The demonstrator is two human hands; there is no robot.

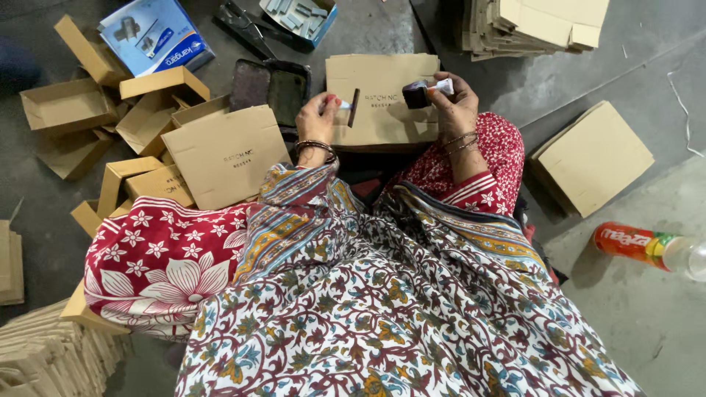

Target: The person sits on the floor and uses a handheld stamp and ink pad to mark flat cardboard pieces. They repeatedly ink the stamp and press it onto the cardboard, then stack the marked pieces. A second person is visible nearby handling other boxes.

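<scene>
While left fingers (pixel 323 110) pinch a thin dark strip (pixel 354 107), right fingers (pixel 448 99) grip a dark block (pixel 416 94).

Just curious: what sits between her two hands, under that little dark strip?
In the head view, a flat cardboard sheet lies between the left hand and the right hand, behind the dark strip.

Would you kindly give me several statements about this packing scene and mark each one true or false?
1. The right hand holds a small dark stamp. True.
2. The left hand is empty. False: it pinches a thin dark stick.
3. A plastic bottle lies on its side on the floor. True.
4. The flat cardboard box under the hands is blue. False: it is brown.
5. The black ink pad tray is shut. False: it lies open.
</scene>
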